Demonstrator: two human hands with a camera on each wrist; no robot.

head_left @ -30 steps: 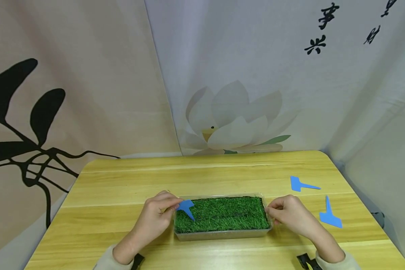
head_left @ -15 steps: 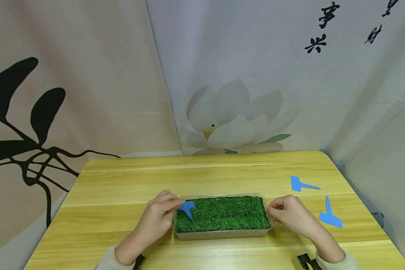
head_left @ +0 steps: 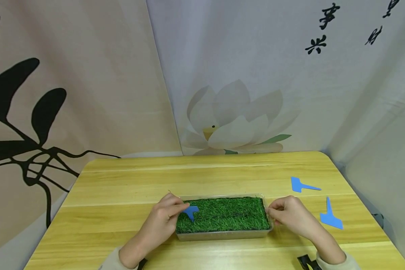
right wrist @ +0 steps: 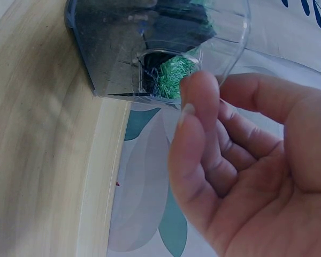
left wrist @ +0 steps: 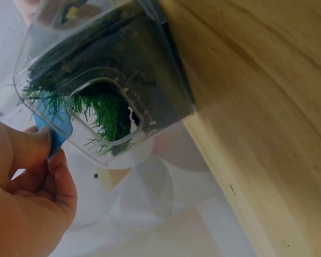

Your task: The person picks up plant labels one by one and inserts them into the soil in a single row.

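Observation:
My left hand (head_left: 160,221) pinches a blue T-shaped plant label (head_left: 191,212) between thumb and fingers, its pointed stem angled down at the left part of the green artificial grass (head_left: 229,213). Whether the tip has entered the grass is not clear. The grass fills a clear plastic box (head_left: 222,235); through its end wall (left wrist: 150,91) in the left wrist view, dark matter shows under the blades. At the box's right end, my right hand (head_left: 291,213) pinches the rim; the right wrist view shows thumb and finger on the box edge (right wrist: 241,43).
Two more blue plant labels lie on the wooden table (head_left: 138,172) to the right: one label (head_left: 300,184) farther back, another label (head_left: 330,217) nearer the right hand. A printed curtain (head_left: 243,75) hangs behind the table.
My left hand has shifted a little to the right and down with the plant label, which sits lower over the grass. The right hand stays at the box's right end.

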